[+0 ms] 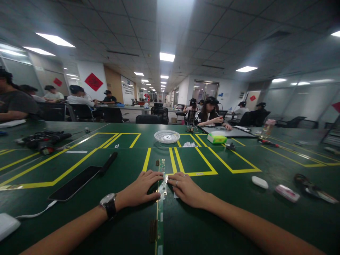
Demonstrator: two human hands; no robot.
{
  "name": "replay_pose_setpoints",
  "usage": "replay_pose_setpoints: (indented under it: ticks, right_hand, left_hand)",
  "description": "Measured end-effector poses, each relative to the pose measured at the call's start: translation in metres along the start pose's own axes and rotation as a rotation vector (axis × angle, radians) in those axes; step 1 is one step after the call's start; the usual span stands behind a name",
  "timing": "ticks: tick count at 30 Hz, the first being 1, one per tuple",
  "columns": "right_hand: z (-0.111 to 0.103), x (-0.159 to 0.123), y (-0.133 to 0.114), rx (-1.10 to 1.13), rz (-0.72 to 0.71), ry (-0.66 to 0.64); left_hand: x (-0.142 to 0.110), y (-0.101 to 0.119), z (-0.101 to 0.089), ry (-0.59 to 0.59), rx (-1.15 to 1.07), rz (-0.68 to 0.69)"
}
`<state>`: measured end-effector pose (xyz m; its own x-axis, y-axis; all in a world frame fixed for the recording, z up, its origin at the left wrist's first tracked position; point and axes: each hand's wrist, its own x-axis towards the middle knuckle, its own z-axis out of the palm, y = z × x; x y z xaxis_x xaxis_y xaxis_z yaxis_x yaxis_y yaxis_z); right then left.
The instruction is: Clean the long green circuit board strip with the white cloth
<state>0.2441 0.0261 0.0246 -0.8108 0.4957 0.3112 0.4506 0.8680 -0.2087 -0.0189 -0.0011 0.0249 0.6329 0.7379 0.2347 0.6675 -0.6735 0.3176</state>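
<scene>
Ahead of the hands, past the strip's far end, bare table (132, 159) lay open; the basket (167, 137) stood beyond, blocking farther reach.

left hand (140, 187): palm down, spread | right hand (190, 191): palm down | fingers (153, 174): pointing inward

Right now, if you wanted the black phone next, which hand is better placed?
Left, I think. The left hand is on the same side of the green strip as the phone; the right hand is farther away.
</scene>
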Motion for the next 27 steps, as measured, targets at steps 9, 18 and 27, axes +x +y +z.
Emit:
replay_pose_setpoints:
  ticks: [9,18,27]
  right_hand:
    - [0.0002,0.0005,-0.0029,0.017,0.031,-0.037]
    - [-0.0004,-0.0005,-0.0035,0.004,0.018,-0.074]
    - [-0.0014,-0.0023,-0.0009,0.054,-0.022,-0.095]
  left_hand:
    - [0.0001,-0.0021,0.0029,0.019,-0.012,-0.005]
    - [0.0015,0.0000,0.0024,0.015,-0.056,0.047]
    - [0.0010,0.0023,-0.0035,-0.027,-0.081,0.074]
